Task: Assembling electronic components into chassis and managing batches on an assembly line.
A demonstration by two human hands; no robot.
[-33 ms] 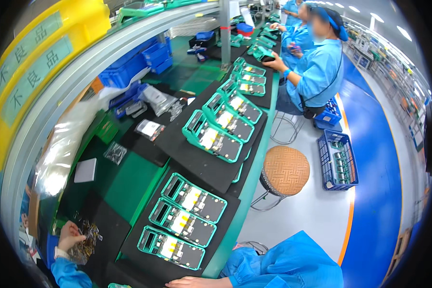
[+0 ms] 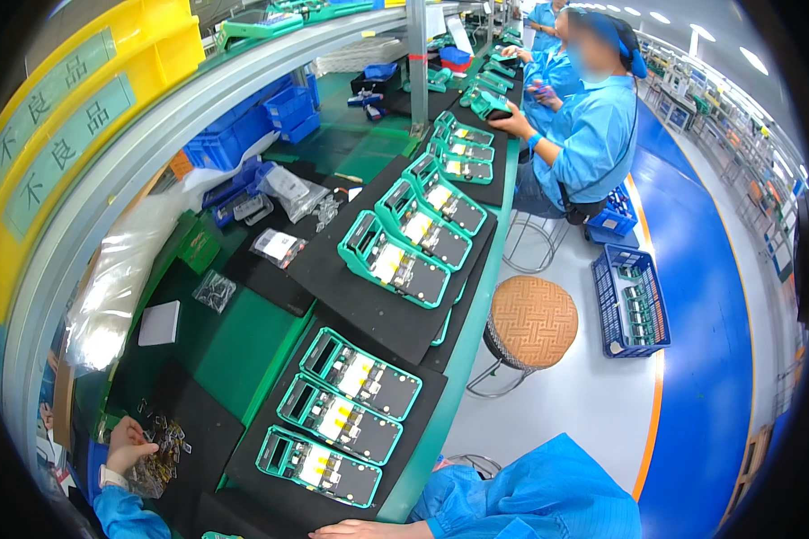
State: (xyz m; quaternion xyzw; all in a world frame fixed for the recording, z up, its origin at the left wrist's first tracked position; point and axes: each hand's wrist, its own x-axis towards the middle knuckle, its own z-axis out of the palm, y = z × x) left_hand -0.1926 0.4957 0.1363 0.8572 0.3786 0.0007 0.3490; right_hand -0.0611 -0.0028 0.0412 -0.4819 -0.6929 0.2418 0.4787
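At the lower left my left hand (image 2: 128, 446) reaches over a pile of small clear and yellowish parts (image 2: 164, 458) on a black mat. Its thumb and fingers are pinched together; whatever is between them is too small to make out. By the bottom edge my right hand (image 2: 368, 529) lies flat with fingers stretched out, partly cut off. Near it, three green device housings with circuit boards inside lie in a row: a front one (image 2: 319, 467), a middle one (image 2: 342, 419) and a back one (image 2: 361, 374). The edge of another green thing (image 2: 220, 535) shows between my hands.
More open housings (image 2: 395, 260) stand farther along the bench. Plastic bags (image 2: 279, 247), a white square (image 2: 159, 323) and blue bins (image 2: 289, 108) lie left and behind. A metal post (image 2: 418, 67) rises there. Right are a woven stool (image 2: 535, 322), a blue crate (image 2: 609, 305) and a co-worker (image 2: 584, 135).
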